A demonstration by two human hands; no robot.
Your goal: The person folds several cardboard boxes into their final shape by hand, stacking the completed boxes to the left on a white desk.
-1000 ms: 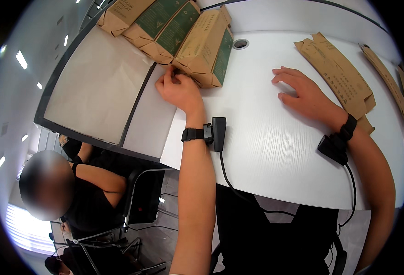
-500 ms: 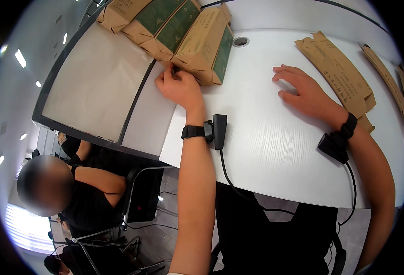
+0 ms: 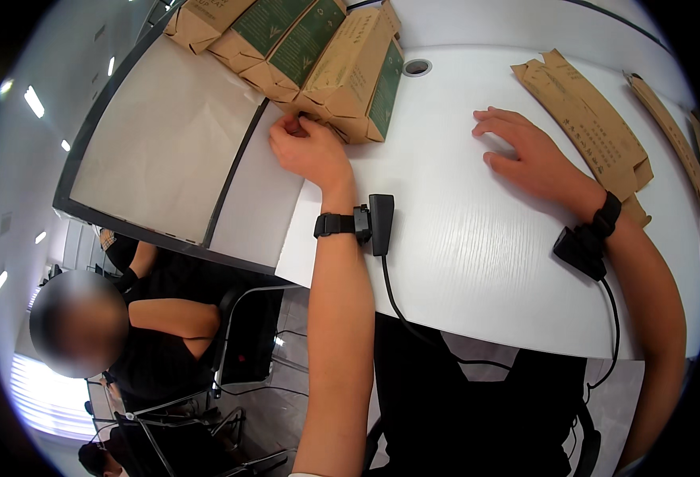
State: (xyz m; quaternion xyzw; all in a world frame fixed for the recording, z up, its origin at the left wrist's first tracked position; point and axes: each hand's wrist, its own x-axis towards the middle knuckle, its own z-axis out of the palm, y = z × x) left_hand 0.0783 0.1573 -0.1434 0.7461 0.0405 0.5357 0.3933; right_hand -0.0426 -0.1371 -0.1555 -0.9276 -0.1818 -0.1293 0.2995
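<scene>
At the near lower corner of a brown and green kraft cardboard box, my left hand has its fingers curled in a pinch. The fingertips are partly hidden against the carton's end. This box leans beside several similar boxes in a row at the far left of the desk. My right hand hovers low over or rests on the white desktop, its fingers apart and nothing in it. Just right of it lies a flattened brown carton with a creased end flap.
More flattened cartons lie at the right edge of the white desk. A round cable hole is near the back panel. On the left stands a dark-framed partition; beyond it a person sits. Black wrist devices trail cables.
The view has shifted very slightly. My left hand stays at the box's corner with its fingers moved a little; my right hand keeps its open pose.
</scene>
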